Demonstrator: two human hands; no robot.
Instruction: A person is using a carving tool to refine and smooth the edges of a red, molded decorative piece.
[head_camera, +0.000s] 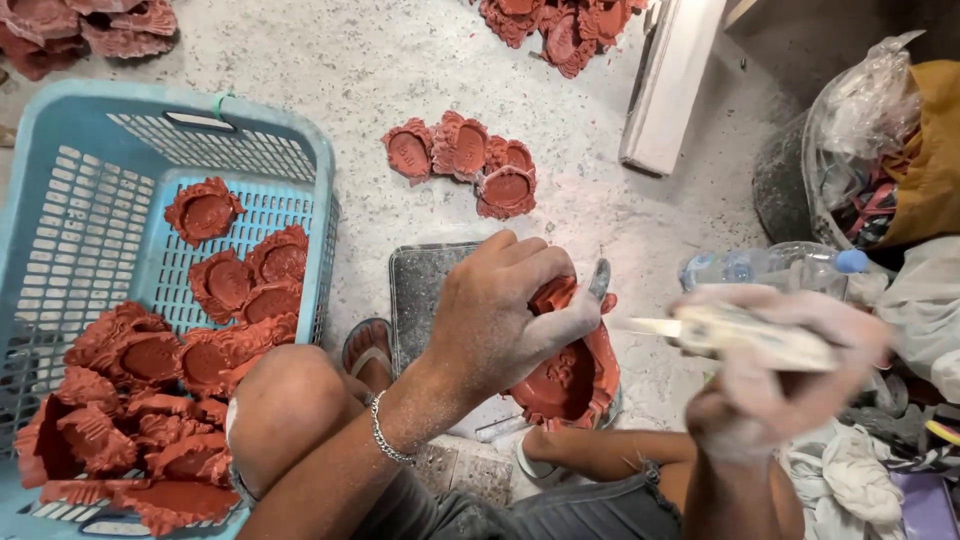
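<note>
My left hand (505, 310) grips a red ornate moulded piece (570, 375) with an oval centre, holding it tilted above a grey stone slab (420, 285). My right hand (775, 375), dusted white and blurred by motion, is closed on a pale knife-like tool (735, 335) whose tip points left toward the red piece, a short gap away. A chain bracelet sits on my left wrist. My knee and a sandalled foot lie below the hands.
A blue plastic basket (90, 200) at left holds several red moulded pieces. More red pieces (465, 160) lie on the dusty floor ahead, with other piles at the top. A plastic bottle (770, 265), a bag of scraps (880, 150), a white board (675, 80) and rags are at right.
</note>
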